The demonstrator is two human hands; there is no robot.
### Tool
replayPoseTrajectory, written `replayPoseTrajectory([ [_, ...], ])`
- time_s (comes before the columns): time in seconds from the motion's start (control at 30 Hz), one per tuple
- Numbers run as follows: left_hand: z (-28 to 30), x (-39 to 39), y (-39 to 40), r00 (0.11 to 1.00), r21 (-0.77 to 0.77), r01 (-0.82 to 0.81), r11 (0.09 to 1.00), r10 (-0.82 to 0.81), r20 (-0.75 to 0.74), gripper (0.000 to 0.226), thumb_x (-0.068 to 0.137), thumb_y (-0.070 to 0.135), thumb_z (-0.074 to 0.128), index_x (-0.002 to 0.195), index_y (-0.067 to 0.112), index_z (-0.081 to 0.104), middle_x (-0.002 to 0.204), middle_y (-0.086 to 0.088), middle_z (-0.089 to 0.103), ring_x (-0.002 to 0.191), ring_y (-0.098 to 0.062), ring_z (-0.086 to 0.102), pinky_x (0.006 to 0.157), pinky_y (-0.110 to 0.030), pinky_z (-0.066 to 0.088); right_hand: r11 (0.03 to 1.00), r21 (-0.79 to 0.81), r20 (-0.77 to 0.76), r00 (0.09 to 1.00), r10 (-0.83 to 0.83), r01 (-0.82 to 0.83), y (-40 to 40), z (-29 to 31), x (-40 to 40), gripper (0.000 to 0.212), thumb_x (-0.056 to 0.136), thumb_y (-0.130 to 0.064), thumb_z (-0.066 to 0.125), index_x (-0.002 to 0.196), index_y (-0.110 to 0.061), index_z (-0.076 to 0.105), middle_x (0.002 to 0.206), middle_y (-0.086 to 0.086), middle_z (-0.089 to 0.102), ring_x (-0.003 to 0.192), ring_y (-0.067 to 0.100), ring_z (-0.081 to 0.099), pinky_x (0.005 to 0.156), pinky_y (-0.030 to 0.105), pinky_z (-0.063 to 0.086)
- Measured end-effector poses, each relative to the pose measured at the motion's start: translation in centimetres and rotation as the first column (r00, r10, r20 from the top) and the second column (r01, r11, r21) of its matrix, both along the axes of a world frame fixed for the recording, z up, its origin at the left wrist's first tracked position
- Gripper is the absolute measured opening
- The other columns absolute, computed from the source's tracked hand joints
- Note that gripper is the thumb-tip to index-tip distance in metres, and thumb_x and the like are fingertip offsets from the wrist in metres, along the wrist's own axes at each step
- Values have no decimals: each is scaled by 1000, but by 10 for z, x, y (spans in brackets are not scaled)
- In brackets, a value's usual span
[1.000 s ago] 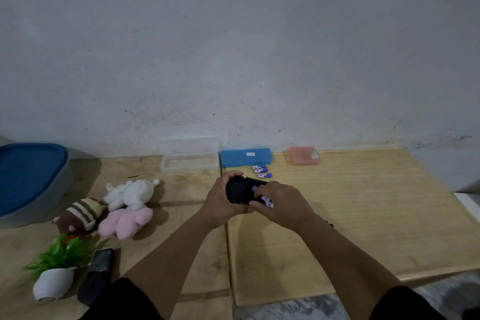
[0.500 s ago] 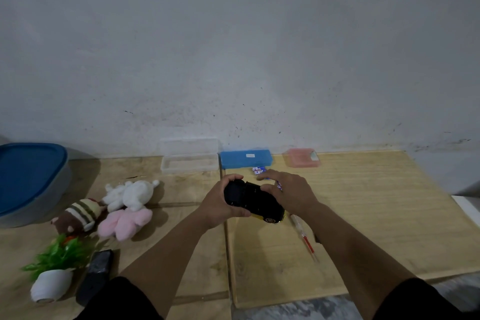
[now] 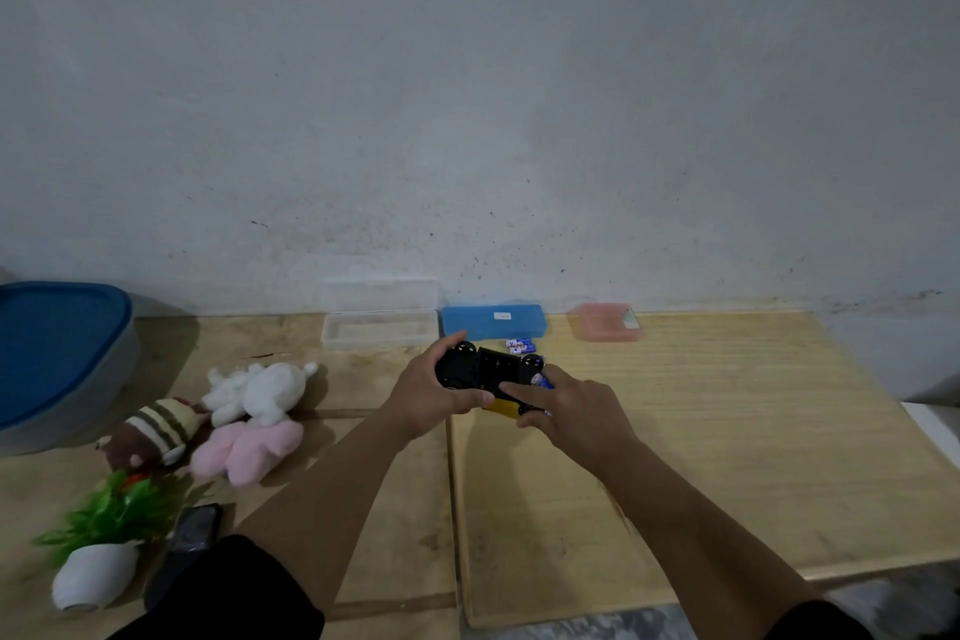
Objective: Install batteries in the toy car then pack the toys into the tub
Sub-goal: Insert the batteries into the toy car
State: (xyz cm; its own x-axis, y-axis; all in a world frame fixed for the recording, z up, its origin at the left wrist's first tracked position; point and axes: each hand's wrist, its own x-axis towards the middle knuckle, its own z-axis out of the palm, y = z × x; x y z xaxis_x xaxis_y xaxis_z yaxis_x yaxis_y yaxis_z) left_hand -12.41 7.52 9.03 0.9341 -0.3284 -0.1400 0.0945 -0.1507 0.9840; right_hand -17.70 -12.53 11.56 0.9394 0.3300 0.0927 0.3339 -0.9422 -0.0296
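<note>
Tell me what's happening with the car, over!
Left hand grips toy car, flipped belly-up. Right hand holds a battery, index finger on the underside. Spare batteries beyond. Nothing blocking.

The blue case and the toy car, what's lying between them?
Head view: loose batteries lie on the board between the blue case and the toy car.

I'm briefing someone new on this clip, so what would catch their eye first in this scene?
First, the two hands at centre: the left hand grips an upturned black toy car, wheels up, while the right hand works at its underside. Next, the plush toys lying at left near the blue-lidded tub, and the blue case by the wall.
</note>
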Motion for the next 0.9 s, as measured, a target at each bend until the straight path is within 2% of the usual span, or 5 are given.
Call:
replayPoseTrajectory([
  [0.2, 7, 6, 3, 1000, 20, 3, 1000, -4, 17, 79, 66, 13, 85, 132, 29, 46, 124, -2, 52, 102, -12, 59, 70, -25, 59, 995, -52, 84, 993, 89, -85, 1, 5, 1, 50, 61, -45, 81, 107, -36, 67, 83, 2, 69, 42, 13, 57, 31, 21, 37],
  [0.43, 23, 19, -3, 1000, -1, -9, 1000, 9, 13, 71, 67, 18, 85, 126, 31, 47, 113, 4, 53, 93, -15, 62, 73, -34, 59, 983, 173, 17, 998, -63, 60, -3, 7, 1, 53, 80, -57, 39, 121, -30, 60, 99, 6, 67, 61, 19, 65, 42, 26, 46],
  [0.57, 29, 21, -22, 996, -66, -83, 994, 86, 39, 72, 67, 24, 84, 126, 36, 45, 119, -3, 57, 99, -13, 64, 74, -24, 57, 891, 397, -81, 976, -203, 218, -7, 9, 4, 56, 82, -52, 40, 129, -27, 54, 110, 8, 58, 88, 27, 60, 68, 34, 47],
  [0.77, 27, 11, -51, 986, 58, -149, 987, 145, 80, 77, 64, 40, 83, 130, 40, 42, 125, 1, 55, 103, -12, 61, 80, -22, 54, 798, 555, -145, 972, -185, 235, -30, 3, 11, 29, 90, -31, 57, 117, -22, 65, 105, 10, 66, 92, 23, 61, 76, 30, 47],
  [0.9, 26, 0, -71, 972, 0, -232, 973, 232, -39, 85, 72, 38, 78, 140, 43, 27, 136, 1, 47, 111, -17, 56, 81, -34, 53, 718, 651, -206, 968, -144, 245, -46, 4, 13, 29, 89, -27, 60, 116, -21, 66, 108, 4, 69, 91, 9, 59, 70, 6, 39],
])
